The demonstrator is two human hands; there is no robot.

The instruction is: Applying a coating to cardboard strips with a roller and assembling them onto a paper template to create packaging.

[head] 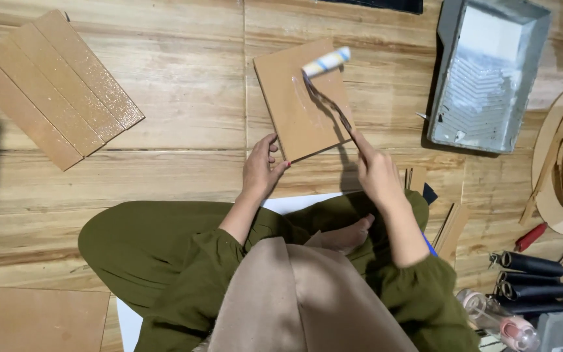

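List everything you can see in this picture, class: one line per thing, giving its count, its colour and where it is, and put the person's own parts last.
square board: one, brown, on the floor in front of the person
small paint roller: one, pale sleeve with a dark wire handle, resting on the board's far edge
paint tray: one, grey with white coating, upper right
plank panel: one, four brown strips side by side, upper left
flat board: one, brown, lower left corner
dark rolls: three, black, lower right
wooden floor: light brown planks, under everything
left hand: one, touching the board's near corner
right hand: one, gripping the roller's handle
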